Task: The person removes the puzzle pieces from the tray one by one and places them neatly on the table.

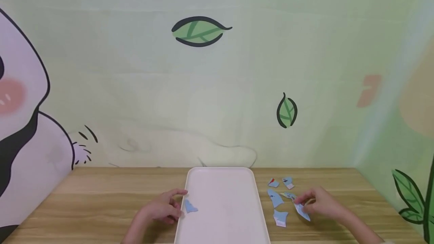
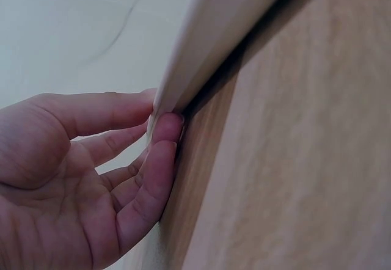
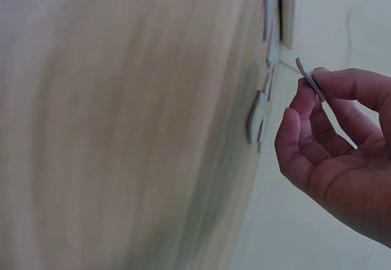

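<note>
My right hand (image 1: pixel 320 203) pinches a light-blue, irregular jigsaw puzzle piece (image 1: pixel 301 211) between thumb and fingertips, above the table right of the white tray (image 1: pixel 223 206). In the right wrist view the held piece shows edge-on, tilted and thin, clear of the tabletop. My left hand (image 1: pixel 161 208) is at the tray's left rim. In the left wrist view its thumb and curled fingers touch the rim and outer wall of the tray (image 2: pixel 211 38). Just inside that rim lies one small blue puzzle piece (image 1: pixel 190 207).
Several more puzzle pieces lie on the wooden table (image 1: pixel 112 191) between tray and right hand, among them one with red (image 1: pixel 273 182) and one with a pale lower edge (image 1: pixel 280 218). Behind the table hangs a printed backdrop (image 1: pixel 217 97) with leaves and a panda.
</note>
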Tool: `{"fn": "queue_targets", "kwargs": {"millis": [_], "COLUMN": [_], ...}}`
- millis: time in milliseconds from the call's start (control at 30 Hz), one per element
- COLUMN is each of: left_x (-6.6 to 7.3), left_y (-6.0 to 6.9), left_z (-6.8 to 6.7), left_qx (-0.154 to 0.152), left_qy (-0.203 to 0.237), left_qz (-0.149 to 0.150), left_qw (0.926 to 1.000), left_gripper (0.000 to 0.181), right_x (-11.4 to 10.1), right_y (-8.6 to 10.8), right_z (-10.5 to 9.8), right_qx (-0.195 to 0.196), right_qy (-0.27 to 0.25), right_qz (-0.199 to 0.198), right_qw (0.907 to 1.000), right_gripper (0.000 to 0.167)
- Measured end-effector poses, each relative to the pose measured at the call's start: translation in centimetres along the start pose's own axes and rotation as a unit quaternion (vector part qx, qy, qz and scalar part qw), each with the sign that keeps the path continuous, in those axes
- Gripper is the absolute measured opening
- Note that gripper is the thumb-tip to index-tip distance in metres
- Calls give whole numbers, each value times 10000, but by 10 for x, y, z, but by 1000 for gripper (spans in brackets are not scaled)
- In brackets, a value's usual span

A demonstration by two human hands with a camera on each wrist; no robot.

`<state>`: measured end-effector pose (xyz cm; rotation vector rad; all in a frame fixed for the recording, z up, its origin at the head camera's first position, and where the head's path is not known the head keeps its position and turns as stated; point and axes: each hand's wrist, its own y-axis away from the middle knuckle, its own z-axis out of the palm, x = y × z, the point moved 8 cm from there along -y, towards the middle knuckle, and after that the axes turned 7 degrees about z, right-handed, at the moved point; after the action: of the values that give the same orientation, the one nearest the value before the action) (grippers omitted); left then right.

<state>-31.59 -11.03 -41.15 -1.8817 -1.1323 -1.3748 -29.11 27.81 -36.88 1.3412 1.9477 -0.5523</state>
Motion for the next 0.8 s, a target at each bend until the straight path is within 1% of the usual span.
{"fn": "queue_targets", "kwargs": {"millis": [100,233,500,667,800], "left_x": [0,0,-1,2,1], "left_y": [1,0,0,1,1], "left_z": [0,1,0,0,0], "left_qx": [-20,-24,-20,9,6], "left_qy": [-14,-4,78,35,37], "left_qz": [-14,2,41,16,-17], "left_qw": [10000,10000,10000,10000,10000], "left_gripper": [63,64,65,65,65], "right_x": [9,14,16,17,17], "right_y": [2,4,2,2,4], "right_z": [3,9,14,14,15], "right_qx": [-49,-127,-194,-244,-277], "right_qy": [20,86,163,87,-27], "right_qz": [144,150,150,179,235], "right_qw": [9999,9998,9996,9995,9993], "right_gripper": [24,24,21,21,21]}}
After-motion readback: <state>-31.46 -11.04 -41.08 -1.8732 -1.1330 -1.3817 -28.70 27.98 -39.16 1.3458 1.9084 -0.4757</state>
